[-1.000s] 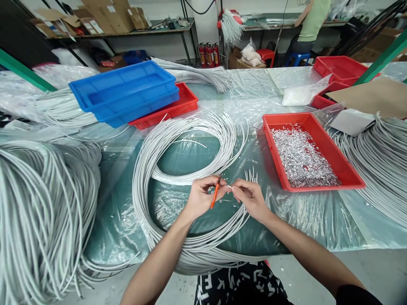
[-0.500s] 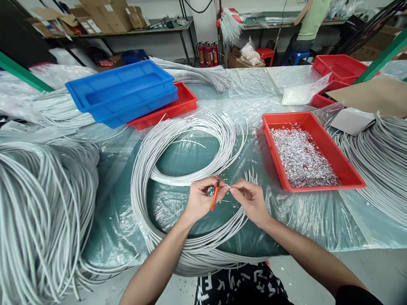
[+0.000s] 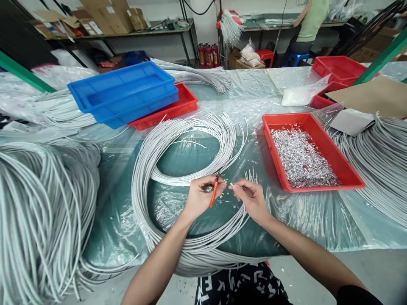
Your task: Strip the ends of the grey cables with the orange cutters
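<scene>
A plastic-covered table (image 3: 286,218) fills the view, bearing coiled grey cables (image 3: 140,186) in front of the person and, to their right, a red tray (image 3: 351,183) of loose metal pieces (image 3: 302,161). Above the near loop, the left hand (image 3: 199,198) grasps an orange-handled tool (image 3: 214,194); whether its fingertips pinch anything else, I cannot tell. The right hand (image 3: 252,199) pinches a small white tip (image 3: 232,185), its link to a cable hidden. Half a second ago the fingertips nearly met; now a gap parts them, probably meaning a pull or separation at that tip
</scene>
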Demonstrator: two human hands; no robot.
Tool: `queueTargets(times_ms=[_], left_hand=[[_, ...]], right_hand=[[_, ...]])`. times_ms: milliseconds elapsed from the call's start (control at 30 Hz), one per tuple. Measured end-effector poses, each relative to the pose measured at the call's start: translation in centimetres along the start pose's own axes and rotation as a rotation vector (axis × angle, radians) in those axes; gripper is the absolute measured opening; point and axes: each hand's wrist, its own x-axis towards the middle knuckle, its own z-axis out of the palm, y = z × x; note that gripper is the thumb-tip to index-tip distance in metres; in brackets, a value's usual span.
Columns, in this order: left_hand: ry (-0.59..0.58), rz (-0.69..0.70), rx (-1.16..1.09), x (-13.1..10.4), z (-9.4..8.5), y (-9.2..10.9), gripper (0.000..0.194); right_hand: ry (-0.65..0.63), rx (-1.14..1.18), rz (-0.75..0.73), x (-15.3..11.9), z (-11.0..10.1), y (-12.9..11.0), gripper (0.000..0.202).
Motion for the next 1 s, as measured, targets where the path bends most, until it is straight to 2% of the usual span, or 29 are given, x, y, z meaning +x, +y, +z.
queueTargets(times_ms=[167,300,467,633,833,1000], left_hand=[[-0.004,-0.1,0.072,0.6,-0.3,0.0,0.022],[-0.039,-0.139,0.117,1.1,-0.5,-0.3,0.026],[-0.018,-0.074,0.159,1.2,-0.8,-0.6,0.026],[0.007,-0.02,0.084,0.9,-0.8,0.1,0.021],[-0.027,0.023,-0.025,0.4,-0.5,0.2,0.02],[-0.059,0.047,-0.012,0.0,-0.4,-0.1,0.017]], right_hand=[[0.005,0.031,0.023,0.4,-0.3,0.3,0.03],[0.068,0.024,0.019,0.9,-0.6,0.6,0.03],[0.065,0.027,0.003,1.2,-0.8,0.8,0.031],[0.01,-0.026,-0.002,1.1,-0.7,0.7,0.034],[-0.048,-0.093,-0.088,0.8,-0.6,0.7,0.025],[-0.081,-0.207,-0.15,0.4,-0.5,0.5,0.023]])
